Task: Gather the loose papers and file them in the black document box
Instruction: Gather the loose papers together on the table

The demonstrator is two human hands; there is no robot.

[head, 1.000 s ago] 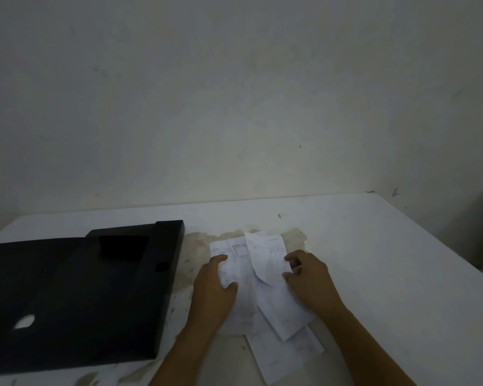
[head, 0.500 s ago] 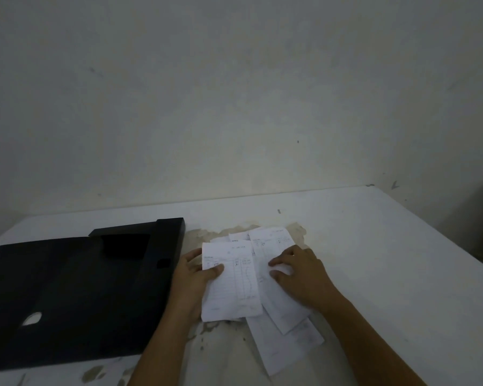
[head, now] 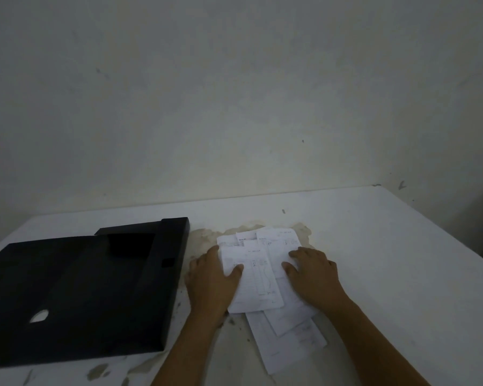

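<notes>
Several white printed papers (head: 258, 277) lie overlapped in a loose pile on the white table (head: 388, 260). My left hand (head: 211, 280) grips the left edge of the top sheet, thumb on its face and fingers under the edge. My right hand (head: 314, 274) rests flat on the sheets at the right of the pile, fingers spread. More sheets (head: 287, 341) stick out toward me below both hands. The black document box (head: 76, 285) lies flat on the table, left of the pile, just beside my left hand.
A plain wall (head: 234, 93) rises behind the table. The tabletop has brownish stains (head: 204, 235) around the pile and chipped spots (head: 98, 370) near the front edge. The table's right edge (head: 441, 229) runs diagonally at the right.
My left hand slid the top sheet rightward over the pile's middle. My right hand moved slightly and stays pressing on the right sheets. The box has not moved.
</notes>
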